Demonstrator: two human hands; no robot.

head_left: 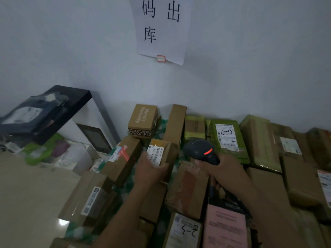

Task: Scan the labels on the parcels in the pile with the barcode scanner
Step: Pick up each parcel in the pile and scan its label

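My left hand [149,171] grips a small brown parcel [165,153] from below, its white label [155,153] turned up toward me. My right hand [222,170] holds a dark barcode scanner [199,149] by its handle, a red light glowing on its head. The scanner's head sits just right of the held parcel. Around both hands lies the pile of parcels: brown cardboard boxes [123,158] and a green-wrapped package [228,140] with a handwritten label.
A printed "Momo's Workshop" box [142,119] stands at the back by the white wall. A pink-labelled parcel [224,228] lies near my right forearm. A black shelf [53,111] with bags stands at left, beige floor [26,194] below it. A paper sign [161,27] hangs above.
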